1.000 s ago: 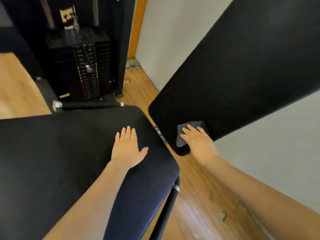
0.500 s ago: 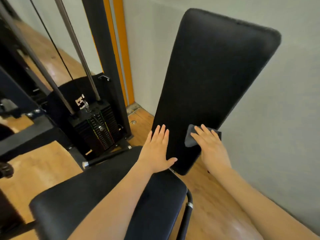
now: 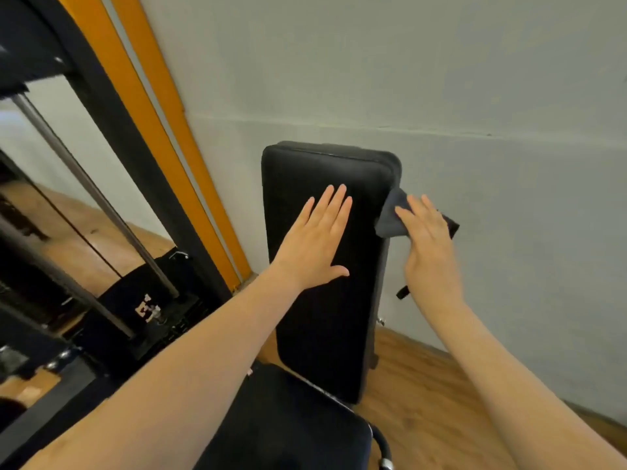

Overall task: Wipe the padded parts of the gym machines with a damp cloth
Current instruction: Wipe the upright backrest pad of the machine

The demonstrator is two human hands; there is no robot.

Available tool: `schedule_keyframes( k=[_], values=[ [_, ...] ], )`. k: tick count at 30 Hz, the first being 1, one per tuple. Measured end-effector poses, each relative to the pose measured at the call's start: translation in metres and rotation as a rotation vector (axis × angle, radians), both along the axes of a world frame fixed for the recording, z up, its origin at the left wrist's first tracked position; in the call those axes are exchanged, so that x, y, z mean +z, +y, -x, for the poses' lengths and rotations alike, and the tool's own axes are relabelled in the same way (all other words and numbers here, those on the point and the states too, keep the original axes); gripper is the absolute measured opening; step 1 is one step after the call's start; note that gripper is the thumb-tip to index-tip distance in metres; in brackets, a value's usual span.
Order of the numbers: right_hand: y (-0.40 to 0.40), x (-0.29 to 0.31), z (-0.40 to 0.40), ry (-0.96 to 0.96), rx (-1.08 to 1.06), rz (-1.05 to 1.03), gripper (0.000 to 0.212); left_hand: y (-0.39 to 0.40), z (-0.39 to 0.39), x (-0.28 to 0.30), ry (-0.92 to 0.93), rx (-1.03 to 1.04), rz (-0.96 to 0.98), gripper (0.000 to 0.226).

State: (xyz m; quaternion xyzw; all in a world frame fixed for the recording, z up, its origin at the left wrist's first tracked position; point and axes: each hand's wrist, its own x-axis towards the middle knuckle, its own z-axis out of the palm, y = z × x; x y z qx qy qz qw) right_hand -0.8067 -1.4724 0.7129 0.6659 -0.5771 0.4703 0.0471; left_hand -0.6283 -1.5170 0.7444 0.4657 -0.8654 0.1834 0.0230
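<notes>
Both hands are up at the black padded backrest [image 3: 322, 320]. One, the left hand [image 3: 317, 244], lies flat on the front of the pad with its fingers straight and close together, thumb out to the side. Its partner, the right hand [image 3: 429, 245], has straight fingers too and presses a dark grey cloth [image 3: 390, 222] against the pad's upper right edge (the cloth folds round the corner and a bit pokes out past the fingers on the far side). Below the backrest sits the black padded seat [image 3: 288, 422], with a curved metal tube [image 3: 383, 449] at its right corner. Behind the pad is a pale grey wall [image 3: 441, 79], and a wooden floor [image 3: 417, 395] shows under it. To the left run two orange strips [image 3: 163, 130] down the wall, then a black machine frame [image 3: 112, 113] with steel guide rods [image 3: 84, 184] and a weight stack [image 3: 146, 310].
</notes>
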Motion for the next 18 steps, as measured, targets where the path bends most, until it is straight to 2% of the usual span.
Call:
schedule_keyframes(
  k=[3, 8, 11, 14, 18],
  values=[
    [-0.033, 0.016, 0.007, -0.156, -0.025, 0.056, 0.049, -0.028, 0.023, 0.028, -0.085, 0.013, 0.075, 0.121],
    [-0.078, 0.01, 0.002, -0.199, 0.082, -0.111, 0.056, -0.061, 0.047, 0.04, -0.257, 0.017, 0.084, 0.127],
    [-0.086, -0.007, -0.005, -0.307, 0.158, -0.095, 0.059, -0.068, 0.049, 0.03, -0.194, 0.048, 0.052, 0.127],
    [-0.088, -0.031, -0.015, -0.397, 0.098, -0.003, 0.053, -0.072, 0.049, 0.026, -0.163, 0.045, 0.028, 0.128],
    [-0.076, -0.078, -0.029, -0.411, 0.049, -0.018, 0.06, -0.073, 0.05, 0.027, -0.128, 0.039, 0.027, 0.129]
  ],
)
